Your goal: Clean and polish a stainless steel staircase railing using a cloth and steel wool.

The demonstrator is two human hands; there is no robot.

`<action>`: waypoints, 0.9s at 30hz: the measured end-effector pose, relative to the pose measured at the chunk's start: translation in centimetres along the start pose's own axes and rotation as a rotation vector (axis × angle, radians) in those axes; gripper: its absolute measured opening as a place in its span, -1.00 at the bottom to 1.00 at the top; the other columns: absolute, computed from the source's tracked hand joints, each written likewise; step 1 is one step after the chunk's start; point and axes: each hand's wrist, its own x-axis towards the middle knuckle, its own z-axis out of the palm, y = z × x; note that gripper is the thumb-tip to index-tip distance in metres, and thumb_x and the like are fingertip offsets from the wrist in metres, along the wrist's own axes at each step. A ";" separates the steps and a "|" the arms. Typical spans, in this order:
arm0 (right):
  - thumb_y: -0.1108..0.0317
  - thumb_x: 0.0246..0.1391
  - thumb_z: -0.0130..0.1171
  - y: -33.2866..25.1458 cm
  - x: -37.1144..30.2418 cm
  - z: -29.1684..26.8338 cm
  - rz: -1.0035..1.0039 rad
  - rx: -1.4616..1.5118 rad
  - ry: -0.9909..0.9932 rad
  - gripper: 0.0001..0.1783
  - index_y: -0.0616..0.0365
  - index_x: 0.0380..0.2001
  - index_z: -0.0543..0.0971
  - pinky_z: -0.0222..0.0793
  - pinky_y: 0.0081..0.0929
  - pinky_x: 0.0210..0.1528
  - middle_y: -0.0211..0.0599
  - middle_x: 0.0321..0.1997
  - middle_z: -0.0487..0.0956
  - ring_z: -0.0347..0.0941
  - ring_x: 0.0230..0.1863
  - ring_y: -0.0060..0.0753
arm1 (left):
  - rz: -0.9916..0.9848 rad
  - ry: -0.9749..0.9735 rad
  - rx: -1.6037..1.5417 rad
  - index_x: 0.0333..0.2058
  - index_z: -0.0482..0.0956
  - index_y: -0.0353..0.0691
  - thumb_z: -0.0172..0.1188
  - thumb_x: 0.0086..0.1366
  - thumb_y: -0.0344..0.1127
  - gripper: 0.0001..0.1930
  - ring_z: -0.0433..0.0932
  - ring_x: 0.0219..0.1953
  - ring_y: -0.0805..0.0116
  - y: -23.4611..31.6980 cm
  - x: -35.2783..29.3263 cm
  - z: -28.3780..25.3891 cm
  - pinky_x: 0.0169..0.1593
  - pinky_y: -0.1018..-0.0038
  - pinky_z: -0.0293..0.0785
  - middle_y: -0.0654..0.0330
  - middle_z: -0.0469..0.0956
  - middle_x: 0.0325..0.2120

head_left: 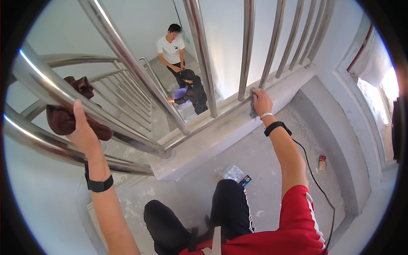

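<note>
A dark brown cloth (60, 120) is draped around a thick steel post of the railing (140, 142), at the left. My left hand (86, 138) grips the cloth against that post, with the thumb up along the metal. Further right, my right hand (262, 103) holds a grey, fuzzy scouring pad (253, 106), perhaps steel wool. The pad is pressed to the concrete ledge (280, 93) by the foot of an upright steel bar (247, 51). Part of the pad is hidden under my fingers.
Beyond the bars, a person in a white shirt (172, 49) and another in dark clothes (197, 95) are on the stairs below. A clear plastic wrapper (233, 173) and a small blue packet (245, 180) lie by my knee. A small red-and-tan box (322, 163) and a black cable (316, 182) are at the right.
</note>
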 end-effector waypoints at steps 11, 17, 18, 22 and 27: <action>0.30 0.03 0.01 -11.4 -6.9 2.7 -0.046 0.231 -0.018 -0.80 0.01 -0.27 0.53 0.37 -0.21 -0.30 -0.27 -0.30 0.44 0.44 -0.31 -0.09 | -0.071 -0.025 -0.075 0.06 0.19 -0.36 0.19 0.15 -0.34 -0.46 0.28 -0.01 0.42 0.0 0.3 -0.5 0.10 0.48 0.15 0.20 0.33 -0.06; 0.37 0.04 -0.07 -10.0 -4.9 1.9 -0.308 -0.057 -0.226 -0.81 0.03 -0.35 0.55 0.39 -0.18 -0.29 -0.24 -0.27 0.44 0.46 -0.31 -0.06 | -0.064 0.036 -0.097 -0.09 0.40 -0.35 0.19 0.16 -0.35 -0.65 0.38 -0.15 0.48 -0.9 0.0 -0.6 0.01 0.53 0.23 0.28 0.44 -0.19; 0.37 0.04 -0.07 -8.9 -4.3 1.3 -0.313 -0.058 -0.233 -0.81 0.03 -0.35 0.55 0.39 -0.18 -0.29 -0.24 -0.27 0.44 0.46 -0.31 -0.06 | -0.011 0.021 -0.046 -0.13 0.42 -0.33 0.19 0.16 -0.37 -0.69 0.38 -0.18 0.50 -1.5 0.2 -1.0 -0.04 0.55 0.26 0.29 0.45 -0.21; 0.36 0.06 -0.09 -9.0 -4.0 0.9 -0.242 -0.110 -0.197 -0.80 0.04 -0.32 0.53 0.39 -0.16 -0.28 -0.22 -0.29 0.44 0.46 -0.29 -0.05 | -0.036 0.056 -0.092 -0.12 0.31 -0.36 0.27 0.07 -0.40 -0.57 0.32 -0.26 0.55 -1.4 0.1 -0.1 -0.13 0.61 0.26 0.27 0.34 -0.26; 0.34 0.07 -0.07 -13.2 -7.9 2.2 -0.097 0.103 -0.186 -0.81 0.02 -0.27 0.51 0.36 -0.17 -0.27 -0.18 -0.30 0.43 0.45 -0.27 -0.04 | -0.015 0.030 -0.063 -0.20 0.35 -0.33 0.29 0.05 -0.39 -0.63 0.32 -0.28 0.55 -0.8 0.6 -0.3 -0.17 0.61 0.28 0.27 0.34 -0.27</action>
